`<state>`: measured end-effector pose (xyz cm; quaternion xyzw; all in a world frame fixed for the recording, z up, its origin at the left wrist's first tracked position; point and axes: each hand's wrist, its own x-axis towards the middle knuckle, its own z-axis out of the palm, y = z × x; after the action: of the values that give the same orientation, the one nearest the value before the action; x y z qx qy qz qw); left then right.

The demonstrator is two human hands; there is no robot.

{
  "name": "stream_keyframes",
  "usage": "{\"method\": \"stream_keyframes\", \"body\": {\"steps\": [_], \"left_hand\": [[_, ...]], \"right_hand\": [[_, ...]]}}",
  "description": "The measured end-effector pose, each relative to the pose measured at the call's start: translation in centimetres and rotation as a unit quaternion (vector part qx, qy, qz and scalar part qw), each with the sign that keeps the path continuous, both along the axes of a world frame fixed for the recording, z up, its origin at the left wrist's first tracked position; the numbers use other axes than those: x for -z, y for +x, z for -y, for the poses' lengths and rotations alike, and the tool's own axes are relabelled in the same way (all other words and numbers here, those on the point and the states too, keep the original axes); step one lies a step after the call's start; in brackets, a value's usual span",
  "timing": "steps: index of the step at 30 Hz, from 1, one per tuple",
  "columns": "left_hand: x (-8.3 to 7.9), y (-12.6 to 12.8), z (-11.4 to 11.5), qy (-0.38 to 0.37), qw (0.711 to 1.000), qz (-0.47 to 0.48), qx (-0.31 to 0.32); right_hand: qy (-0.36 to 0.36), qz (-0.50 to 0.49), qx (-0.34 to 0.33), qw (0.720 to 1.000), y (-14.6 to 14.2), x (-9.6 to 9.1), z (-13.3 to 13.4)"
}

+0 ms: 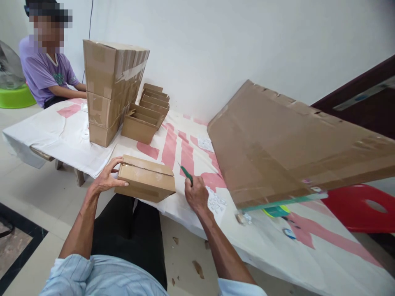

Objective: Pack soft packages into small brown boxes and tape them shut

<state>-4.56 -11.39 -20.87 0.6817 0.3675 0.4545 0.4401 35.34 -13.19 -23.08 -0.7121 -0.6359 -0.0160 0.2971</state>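
A small closed cardboard box, taped along its top seam, lies at the near edge of the table. My left hand grips its left end, thumb on the side and fingers over the top. My right hand is closed around a green-handled cutter, its tip pointing up and left just to the right of the box, not touching it.
A tall stack of taped boxes and a row of open boxes stand at the back. A large flat cardboard sheet leans over the table's right part. A red plastic stool is at right. Another person sits at far left.
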Motion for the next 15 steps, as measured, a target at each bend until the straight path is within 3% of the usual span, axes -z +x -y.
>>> {"method": "stream_keyframes", "body": {"steps": [2,4,6,10,15], "left_hand": [[-0.1,0.0,0.0,0.003,1.000,0.001,0.005],[-0.1,0.1,0.1,0.005,1.000,0.002,0.007],[-0.1,0.2,0.1,0.006,1.000,-0.003,0.006],[0.2,0.3,0.2,0.009,1.000,-0.002,0.005],[0.6,0.4,0.4,0.006,1.000,0.012,-0.004]], "right_hand": [[0.026,-0.077,-0.100,0.992,-1.5,-3.1,0.0],[-0.003,-0.144,-0.215,0.966,-3.7,-6.3,0.1],[-0.026,-0.169,-0.285,0.943,-6.3,-8.9,0.3],[-0.044,-0.140,-0.354,0.924,-10.1,-12.3,0.2],[-0.065,-0.077,-0.407,0.908,-11.5,-14.3,-0.9]]}}
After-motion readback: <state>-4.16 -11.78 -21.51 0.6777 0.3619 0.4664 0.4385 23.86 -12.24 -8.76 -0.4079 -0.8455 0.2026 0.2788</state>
